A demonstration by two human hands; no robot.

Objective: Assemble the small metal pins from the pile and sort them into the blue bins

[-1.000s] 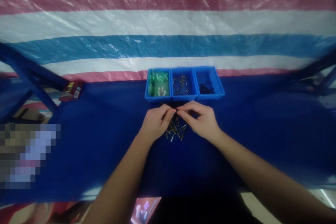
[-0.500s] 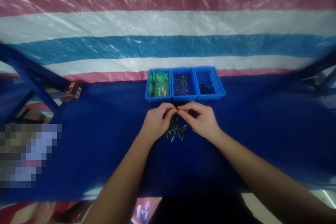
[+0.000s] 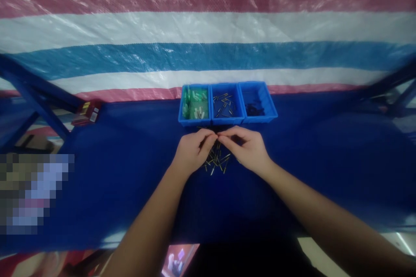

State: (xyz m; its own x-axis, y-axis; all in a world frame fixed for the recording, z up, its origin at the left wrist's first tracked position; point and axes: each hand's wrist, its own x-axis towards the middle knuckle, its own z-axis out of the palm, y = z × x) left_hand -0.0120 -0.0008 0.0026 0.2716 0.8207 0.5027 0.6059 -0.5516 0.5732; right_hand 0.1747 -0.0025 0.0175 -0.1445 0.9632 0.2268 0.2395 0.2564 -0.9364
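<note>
My left hand [image 3: 194,149] and my right hand [image 3: 247,147] meet at their fingertips, each in a pinch. Whatever lies between the fingertips is too small and hidden to name. Below and behind them, a loose pile of thin brass-coloured pins [image 3: 219,162] rests on the blue table. Just beyond my hands stand three blue bins side by side. The left bin [image 3: 195,123] has green lining and small clear and white pieces, the middle bin [image 3: 227,120] holds thin metal pins, and the right bin [image 3: 271,104] contains small dark parts.
A dark red box [image 3: 86,113] sits at the left back of the blue table [image 3: 130,160], beside a blue metal frame [image 3: 42,88]. Striped plastic sheeting [image 3: 208,58] hangs behind the bins. A lit screen [image 3: 179,260] shows at the bottom edge.
The whole view has shifted slightly, with the bins and box a little further left. Both hands keep the same pinched pose, fingertips together.
</note>
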